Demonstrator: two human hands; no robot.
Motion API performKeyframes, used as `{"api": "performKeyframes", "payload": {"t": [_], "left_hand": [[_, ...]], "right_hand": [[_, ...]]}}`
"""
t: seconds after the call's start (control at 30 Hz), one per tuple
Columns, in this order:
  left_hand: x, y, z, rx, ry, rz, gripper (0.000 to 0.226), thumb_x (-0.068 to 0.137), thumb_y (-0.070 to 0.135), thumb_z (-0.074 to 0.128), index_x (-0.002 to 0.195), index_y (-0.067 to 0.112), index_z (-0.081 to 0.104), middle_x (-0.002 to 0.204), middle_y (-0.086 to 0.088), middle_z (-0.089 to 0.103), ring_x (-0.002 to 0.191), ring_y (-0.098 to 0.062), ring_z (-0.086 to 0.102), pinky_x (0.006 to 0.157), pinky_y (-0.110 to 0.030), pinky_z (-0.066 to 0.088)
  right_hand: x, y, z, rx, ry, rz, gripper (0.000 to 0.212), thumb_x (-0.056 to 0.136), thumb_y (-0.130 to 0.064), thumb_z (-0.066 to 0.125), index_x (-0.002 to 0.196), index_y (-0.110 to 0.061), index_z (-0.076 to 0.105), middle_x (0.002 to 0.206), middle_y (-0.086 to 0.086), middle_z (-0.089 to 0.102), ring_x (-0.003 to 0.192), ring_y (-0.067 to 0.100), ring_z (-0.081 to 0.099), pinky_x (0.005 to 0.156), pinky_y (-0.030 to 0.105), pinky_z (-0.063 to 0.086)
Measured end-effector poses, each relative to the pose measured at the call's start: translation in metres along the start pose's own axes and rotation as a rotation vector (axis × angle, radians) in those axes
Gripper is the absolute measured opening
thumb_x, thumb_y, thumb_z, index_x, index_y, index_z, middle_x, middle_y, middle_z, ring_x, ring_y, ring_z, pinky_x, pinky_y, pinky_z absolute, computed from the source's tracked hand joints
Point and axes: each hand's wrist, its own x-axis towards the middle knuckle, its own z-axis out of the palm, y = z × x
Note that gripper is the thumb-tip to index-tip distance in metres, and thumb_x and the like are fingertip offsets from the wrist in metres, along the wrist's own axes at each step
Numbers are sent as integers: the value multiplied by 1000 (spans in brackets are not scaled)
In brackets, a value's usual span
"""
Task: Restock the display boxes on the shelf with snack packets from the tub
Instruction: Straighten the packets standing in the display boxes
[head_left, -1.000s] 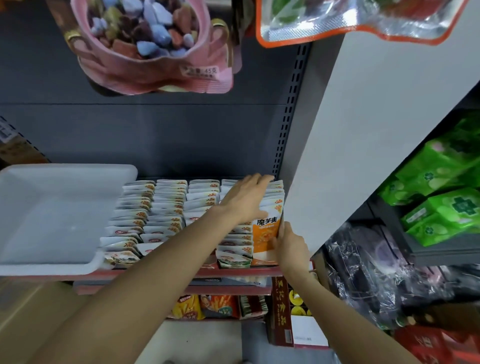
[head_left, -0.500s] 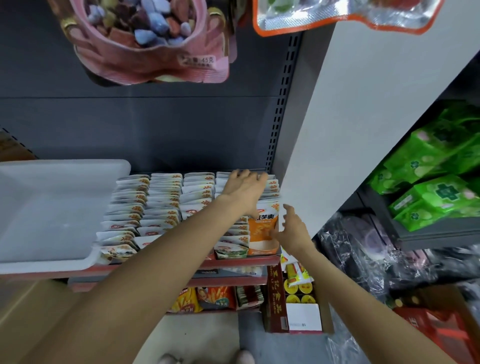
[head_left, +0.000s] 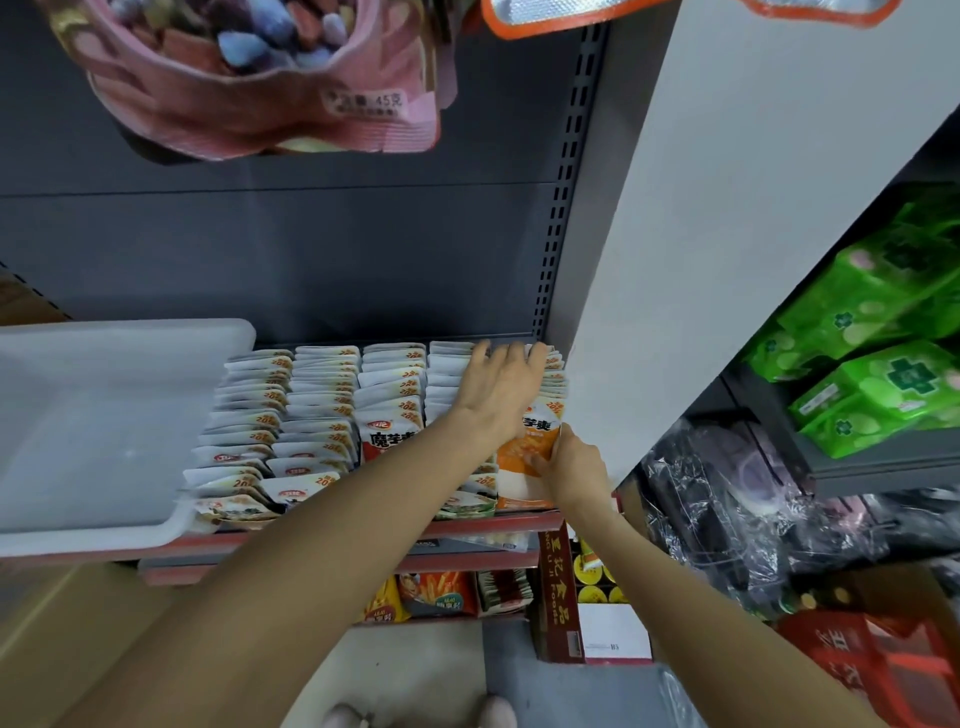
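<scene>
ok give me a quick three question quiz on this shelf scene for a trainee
1. True or false: the white plastic tub sits left of the rows of white snack packets.
2. Which hand touches the orange-fronted packet at the right end of the shelf: A left, B right, C neither?
3. Fill in: the left hand lies palm-down over the ____ row of packets.

Key: 1 true. 2 B, the right hand has its fingers on the packet's front. 3 rightmost.
</scene>
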Motion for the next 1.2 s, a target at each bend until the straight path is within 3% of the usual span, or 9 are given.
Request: {"api": "performKeyframes", "payload": {"t": [0.17, 0.33, 0.4, 0.53, 0.63, 0.83, 0.93, 1.07, 1.2], "left_hand": [[-4, 2, 6, -22, 51, -45, 81, 68, 26, 79, 131, 12, 30, 127, -11, 49, 118, -27, 47, 105, -41, 28], [0, -8, 4, -13, -19, -55, 101, 66, 39, 80, 142, 13, 19, 151, -20, 20, 141, -34, 18, 115, -48, 17], [5, -13, 2, -29, -58, -58, 105, 65, 44, 81, 143, 15, 16, 149, -19, 26, 139, -33, 26, 115, -49, 17], [12, -17, -2, -59, -71, -64, 103, 64, 46, 80, 140, 14, 19, 127, -13, 50, 118, -29, 48, 103, -43, 32], [13, -17, -1, -56, -43, -81, 100, 64, 45, 80, 139, 15, 21, 124, -13, 51, 114, -29, 50, 97, -41, 36], [14, -19, 3, -59, -6, -23, 98, 63, 46, 79, 138, 14, 24, 123, -11, 52, 113, -27, 51, 98, -38, 35], [13, -23, 3, -133, -16, -2, 101, 62, 47, 78, 140, 14, 22, 127, -11, 50, 115, -27, 49, 100, -38, 34], [6, -31, 0, -312, -38, 21, 111, 65, 50, 78, 148, 16, 11, 147, -10, 34, 134, -27, 34, 114, -39, 21], [-4, -29, -4, -266, 65, 64, 105, 73, 46, 73, 151, 20, 8, 158, -7, 10, 144, -24, 15, 118, -38, 8]], "right_hand": [[0, 3, 10, -117, 95, 6, 27, 96, -37, 48, 104, -11, 49, 97, 13, 66, 90, 33, 62, 61, 31, 39], [2, 3, 14, -215, 117, 24, 37, 96, -46, 44, 99, -12, 58, 97, 11, 68, 90, 31, 64, 63, 31, 42], [2, 4, 10, -197, 100, 24, 40, 95, -49, 45, 100, -11, 57, 98, 12, 68, 92, 32, 64, 66, 32, 44], [5, 1, 2, -108, 40, -11, 36, 92, -45, 51, 107, -12, 45, 101, 13, 64, 93, 34, 61, 64, 34, 41], [12, -5, -4, -52, 40, -14, 31, 91, -35, 57, 107, -13, 43, 102, 12, 64, 93, 34, 61, 67, 36, 44], [13, -10, 1, -108, 145, 15, 28, 92, -34, 55, 106, -12, 46, 102, 13, 65, 92, 34, 62, 67, 35, 43], [14, -9, 0, -65, 109, 9, 32, 91, -35, 58, 110, -12, 46, 103, 13, 65, 94, 34, 62, 70, 37, 45], [16, -6, -10, 67, -23, -13, 38, 86, -36, 64, 111, -11, 50, 103, 11, 65, 95, 33, 61, 75, 39, 49], [12, -7, -20, 133, -53, -71, 34, 88, -33, 61, 112, -11, 50, 102, 8, 64, 96, 29, 60, 74, 36, 48]]}}
